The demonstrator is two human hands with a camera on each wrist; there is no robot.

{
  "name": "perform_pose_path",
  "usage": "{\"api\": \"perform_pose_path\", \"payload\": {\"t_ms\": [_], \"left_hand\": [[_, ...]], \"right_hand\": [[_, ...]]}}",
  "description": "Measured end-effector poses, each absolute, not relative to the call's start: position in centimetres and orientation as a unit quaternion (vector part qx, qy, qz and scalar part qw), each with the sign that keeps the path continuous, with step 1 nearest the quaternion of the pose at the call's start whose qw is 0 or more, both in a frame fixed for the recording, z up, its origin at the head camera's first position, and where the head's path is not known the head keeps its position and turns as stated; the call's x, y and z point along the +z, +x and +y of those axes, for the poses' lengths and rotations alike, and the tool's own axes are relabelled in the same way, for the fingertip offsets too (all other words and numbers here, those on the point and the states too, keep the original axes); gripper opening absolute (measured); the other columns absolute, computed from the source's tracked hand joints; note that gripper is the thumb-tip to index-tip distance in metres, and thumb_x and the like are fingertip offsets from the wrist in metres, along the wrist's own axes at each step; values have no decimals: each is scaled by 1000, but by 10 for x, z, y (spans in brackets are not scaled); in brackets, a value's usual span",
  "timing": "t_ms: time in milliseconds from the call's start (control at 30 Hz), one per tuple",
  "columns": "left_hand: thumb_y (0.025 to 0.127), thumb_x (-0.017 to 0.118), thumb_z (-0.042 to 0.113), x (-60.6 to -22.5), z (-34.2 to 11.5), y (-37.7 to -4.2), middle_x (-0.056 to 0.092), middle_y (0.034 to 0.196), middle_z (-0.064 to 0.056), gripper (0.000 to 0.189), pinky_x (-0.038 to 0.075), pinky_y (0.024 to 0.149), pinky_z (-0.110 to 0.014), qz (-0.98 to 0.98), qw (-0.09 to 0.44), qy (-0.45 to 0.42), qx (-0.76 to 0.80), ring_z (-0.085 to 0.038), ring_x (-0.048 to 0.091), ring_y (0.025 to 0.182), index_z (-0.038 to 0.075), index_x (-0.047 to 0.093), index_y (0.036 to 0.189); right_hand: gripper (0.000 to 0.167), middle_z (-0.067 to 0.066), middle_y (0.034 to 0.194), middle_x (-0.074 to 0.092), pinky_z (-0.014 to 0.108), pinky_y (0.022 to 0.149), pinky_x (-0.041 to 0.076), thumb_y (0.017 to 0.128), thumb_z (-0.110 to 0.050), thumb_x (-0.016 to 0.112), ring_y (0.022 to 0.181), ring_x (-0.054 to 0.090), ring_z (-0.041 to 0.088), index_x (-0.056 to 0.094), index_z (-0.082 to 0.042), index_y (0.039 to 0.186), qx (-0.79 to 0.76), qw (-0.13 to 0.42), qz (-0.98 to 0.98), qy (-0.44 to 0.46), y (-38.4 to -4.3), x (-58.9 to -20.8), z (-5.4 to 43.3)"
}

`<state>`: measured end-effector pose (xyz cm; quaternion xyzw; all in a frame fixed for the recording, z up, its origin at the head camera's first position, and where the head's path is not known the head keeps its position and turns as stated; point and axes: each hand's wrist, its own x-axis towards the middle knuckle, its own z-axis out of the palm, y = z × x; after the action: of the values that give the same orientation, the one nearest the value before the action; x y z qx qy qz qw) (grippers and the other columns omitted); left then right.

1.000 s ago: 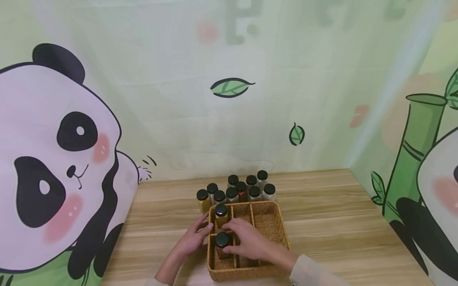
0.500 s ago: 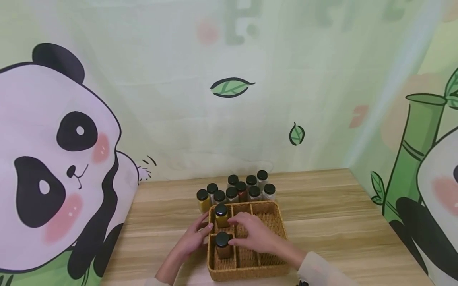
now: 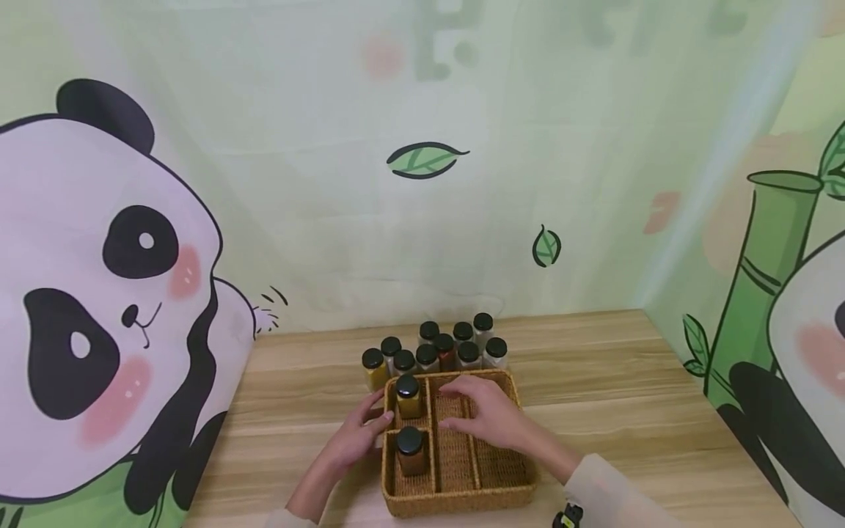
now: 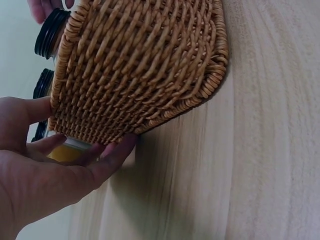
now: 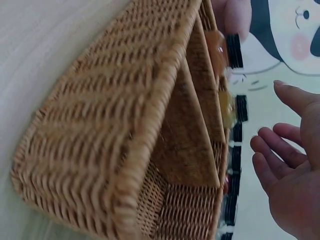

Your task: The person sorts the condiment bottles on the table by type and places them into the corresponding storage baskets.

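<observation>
On the bench [image 3: 284, 411], the left hand [image 3: 353, 444] has its grip apart, touching the basket [image 3: 462, 504] at its left side. A yellow jar [image 3: 409, 405] stands in the back left slot, a brown jar [image 3: 412, 460] in front. I see more jars [image 3: 447, 360] just behind. The right hand [image 3: 491, 416] hangs over the basket, its grip wide apart.

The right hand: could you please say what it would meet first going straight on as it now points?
Probably the yellow jar in the far left corner of the basket, ahead of the right hand, though height is hard to judge and it might pass above.
</observation>
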<state>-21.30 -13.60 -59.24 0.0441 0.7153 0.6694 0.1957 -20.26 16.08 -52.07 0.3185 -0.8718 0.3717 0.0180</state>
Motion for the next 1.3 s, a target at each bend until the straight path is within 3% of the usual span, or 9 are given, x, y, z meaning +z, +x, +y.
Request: {"api": "perform_pose_path", "payload": {"t_ms": [433,633,867,1300], "left_hand": [[109,59,20,-594,-136,-219,31,161,-37,68,57,100,-60,705,196,37,681,-55,44,141,9,26,168],[111,58,25,-599,-133,-223,30,162,-39,66,55,101,-62,699,183,36,690,-56,45,141,6,29,167],[111,56,21,-602,-135,-224,37,156,-40,63,61,92,-57,721,170,32,671,-55,53,133,7,30,166],[111,56,18,-593,-129,-221,36,154,-41,63,61,89,-58,717,177,36,673,-57,51,133,8,28,166]], "right_hand": [[45,11,124,70,50,99,56,96,-26,82,115,66,30,70,-2,131,416,34,-871,260,-221,-518,193],[43,13,120,70,58,100,55,95,-19,82,114,66,40,69,3,129,425,59,-872,236,-232,-518,213],[46,25,130,68,60,104,51,96,-15,81,119,64,41,65,8,132,428,64,-876,214,-251,-520,232],[48,25,134,66,59,106,51,94,-12,82,123,62,43,64,7,135,397,86,-898,169,-277,-528,256]]}}
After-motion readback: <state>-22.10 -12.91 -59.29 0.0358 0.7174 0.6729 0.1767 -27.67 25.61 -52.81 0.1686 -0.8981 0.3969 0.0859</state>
